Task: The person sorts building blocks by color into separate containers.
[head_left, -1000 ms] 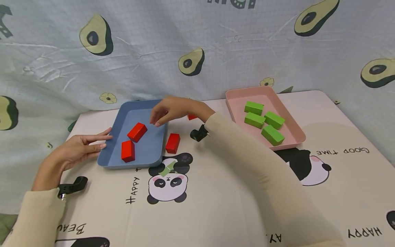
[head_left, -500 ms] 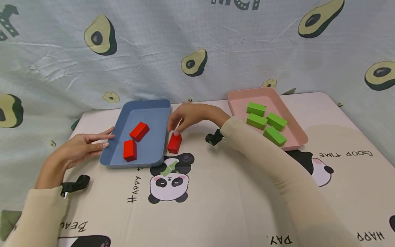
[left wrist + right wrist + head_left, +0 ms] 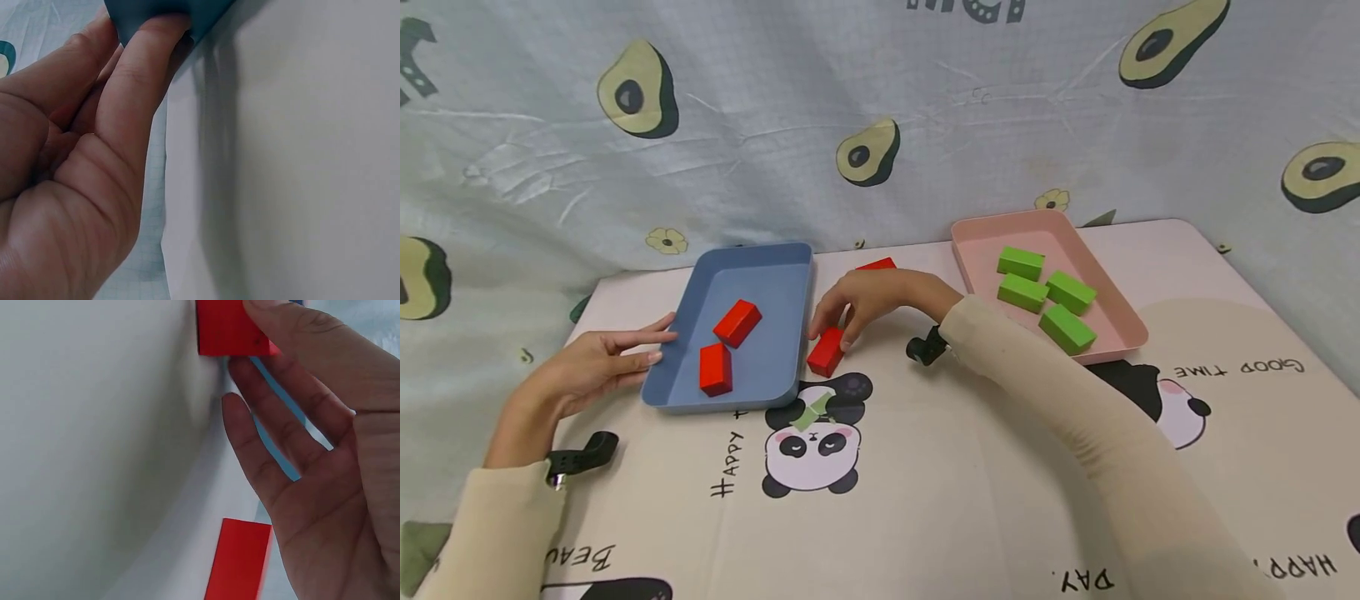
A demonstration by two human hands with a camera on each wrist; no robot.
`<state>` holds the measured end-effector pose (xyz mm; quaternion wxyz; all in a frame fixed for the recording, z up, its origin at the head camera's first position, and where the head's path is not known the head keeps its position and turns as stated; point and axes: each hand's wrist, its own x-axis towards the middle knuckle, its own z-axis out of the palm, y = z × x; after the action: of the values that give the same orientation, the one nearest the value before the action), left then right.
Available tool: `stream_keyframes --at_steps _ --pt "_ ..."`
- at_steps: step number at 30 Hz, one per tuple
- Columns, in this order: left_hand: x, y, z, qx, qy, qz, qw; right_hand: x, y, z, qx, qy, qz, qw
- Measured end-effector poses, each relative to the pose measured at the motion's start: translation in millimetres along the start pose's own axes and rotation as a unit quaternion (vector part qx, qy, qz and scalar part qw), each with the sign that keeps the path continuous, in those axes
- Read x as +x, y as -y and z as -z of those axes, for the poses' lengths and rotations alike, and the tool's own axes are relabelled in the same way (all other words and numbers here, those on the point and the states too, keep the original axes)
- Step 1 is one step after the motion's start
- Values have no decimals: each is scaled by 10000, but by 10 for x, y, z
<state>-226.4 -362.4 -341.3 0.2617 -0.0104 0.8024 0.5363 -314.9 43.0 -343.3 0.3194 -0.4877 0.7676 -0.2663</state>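
Note:
My right hand (image 3: 880, 298) pinches a red block (image 3: 826, 353) between thumb and fingers, just right of the blue tray. In the right wrist view the thumb lies on the block's face (image 3: 231, 328), with the other fingers behind and below it. My left hand (image 3: 587, 367) holds the left wall of the blue tray (image 3: 801, 333), its thumb (image 3: 150, 56) against the outside in the left wrist view. Inside the tray lie two red blocks, one tilted (image 3: 737, 323) and one nearer the front (image 3: 716, 369).
Another red block (image 3: 877, 264) lies on the table behind my right hand, partly hidden by it. A pink tray (image 3: 1120, 333) with several green blocks (image 3: 1067, 329) stands at the right. A printed cloth (image 3: 925, 467) covers the table; a patterned curtain (image 3: 775, 150) hangs behind.
My right hand has moved from over the blue tray to the red block beside it and now grips and slightly turns it. The left hand stays at the tray.

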Motion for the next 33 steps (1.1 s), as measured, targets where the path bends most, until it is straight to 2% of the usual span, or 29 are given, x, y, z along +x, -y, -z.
stream_keyframes --at_steps 7,13,22,26,33 --pt "0 24 24 -60 45 -246 9997 -17 -29 -73 -2 -104 -61 9999" --pt "-1 22 28 -24 63 -242 9997 -35 -65 -136 170 -253 -35 9995" --pt "3 41 19 -57 33 -174 9998 -65 -102 -207 148 -46 -136 9998" --pt "-17 63 18 -74 73 -222 9997 -69 -116 -266 258 -72 -134 9996" --pt "-13 46 11 49 30 -169 9998 -132 -87 -206 -100 -362 25 9993"
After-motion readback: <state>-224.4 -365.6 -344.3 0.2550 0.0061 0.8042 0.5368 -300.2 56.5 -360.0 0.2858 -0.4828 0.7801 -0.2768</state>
